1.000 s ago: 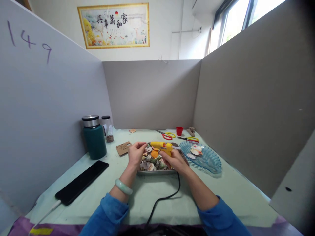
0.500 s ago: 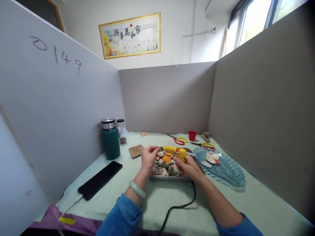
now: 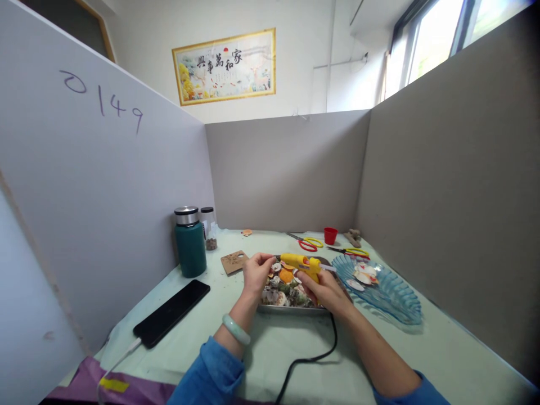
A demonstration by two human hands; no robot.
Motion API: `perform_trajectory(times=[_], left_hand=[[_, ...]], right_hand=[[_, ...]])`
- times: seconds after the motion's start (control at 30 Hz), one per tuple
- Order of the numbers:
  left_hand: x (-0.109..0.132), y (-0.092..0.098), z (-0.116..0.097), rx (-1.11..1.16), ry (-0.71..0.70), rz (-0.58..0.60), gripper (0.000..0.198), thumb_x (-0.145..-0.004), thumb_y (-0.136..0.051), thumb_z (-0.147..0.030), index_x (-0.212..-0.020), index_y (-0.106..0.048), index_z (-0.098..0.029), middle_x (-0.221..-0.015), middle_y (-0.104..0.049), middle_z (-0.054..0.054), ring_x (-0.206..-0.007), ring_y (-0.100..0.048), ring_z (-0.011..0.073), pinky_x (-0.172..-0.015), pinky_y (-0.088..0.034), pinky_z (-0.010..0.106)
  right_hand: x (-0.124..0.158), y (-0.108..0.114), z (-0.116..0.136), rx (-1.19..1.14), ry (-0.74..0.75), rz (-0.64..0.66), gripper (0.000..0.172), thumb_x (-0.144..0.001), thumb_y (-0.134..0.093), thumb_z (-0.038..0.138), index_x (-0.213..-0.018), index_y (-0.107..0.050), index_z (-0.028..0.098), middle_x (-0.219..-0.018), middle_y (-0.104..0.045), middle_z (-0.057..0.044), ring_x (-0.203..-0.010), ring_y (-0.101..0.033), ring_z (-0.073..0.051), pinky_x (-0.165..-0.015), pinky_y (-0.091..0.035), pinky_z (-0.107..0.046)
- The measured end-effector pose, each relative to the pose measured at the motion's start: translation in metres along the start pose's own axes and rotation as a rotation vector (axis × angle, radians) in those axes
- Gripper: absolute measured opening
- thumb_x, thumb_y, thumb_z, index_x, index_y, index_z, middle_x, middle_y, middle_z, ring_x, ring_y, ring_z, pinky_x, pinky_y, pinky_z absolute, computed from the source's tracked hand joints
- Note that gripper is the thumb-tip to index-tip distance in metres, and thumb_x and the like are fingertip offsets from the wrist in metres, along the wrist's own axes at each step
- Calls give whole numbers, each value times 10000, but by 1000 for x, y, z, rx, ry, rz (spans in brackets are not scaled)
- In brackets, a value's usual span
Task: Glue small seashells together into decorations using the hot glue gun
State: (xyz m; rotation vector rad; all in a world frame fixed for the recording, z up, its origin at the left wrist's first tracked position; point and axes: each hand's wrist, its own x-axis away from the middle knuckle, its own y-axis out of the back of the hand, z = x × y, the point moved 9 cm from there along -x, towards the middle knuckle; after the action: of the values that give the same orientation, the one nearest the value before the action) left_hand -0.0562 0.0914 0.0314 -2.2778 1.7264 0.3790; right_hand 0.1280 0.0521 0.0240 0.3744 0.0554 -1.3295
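Glue gun [image 3: 307,263] clasped in right hand [image 3: 328,288] above tray [image 3: 291,310], pointing toward nine o'clock. Left hand [image 3: 255,274] just beside its front end, fingertips pinched together, cannot tell whether on anything, forearm [image 3: 242,312] slanting toward seven o'clock.

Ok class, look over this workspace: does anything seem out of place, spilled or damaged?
No clear spill or damage. Slightly odd: a small orange piece lies alone at the back of the table, apart from the tray holding other orange pieces.
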Motion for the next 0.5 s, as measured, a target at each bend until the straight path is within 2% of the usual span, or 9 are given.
perform_trajectory(times=[0.2,0.5], left_hand=[[0,0,1,-1,11,-3,206,-633,-709,-309,-713,-676,-122,-590,-631,22,-485,-536,108,-486,-435,224],[-2,0,3,5,15,1,240,-619,-721,-322,-735,-677,-117,-587,-618,14,-502,-539,108,-500,-434,221]], right_hand=[[-2,1,-5,-9,1,-1,456,-780,-576,592,-591,-480,188,-446,-438,44,-362,-377,-79,-349,-272,-211],[0,5,2,-16,24,-45,468,-766,-576,610,-578,-472,195,-427,-430,41,-364,-371,-82,-357,-278,-216]])
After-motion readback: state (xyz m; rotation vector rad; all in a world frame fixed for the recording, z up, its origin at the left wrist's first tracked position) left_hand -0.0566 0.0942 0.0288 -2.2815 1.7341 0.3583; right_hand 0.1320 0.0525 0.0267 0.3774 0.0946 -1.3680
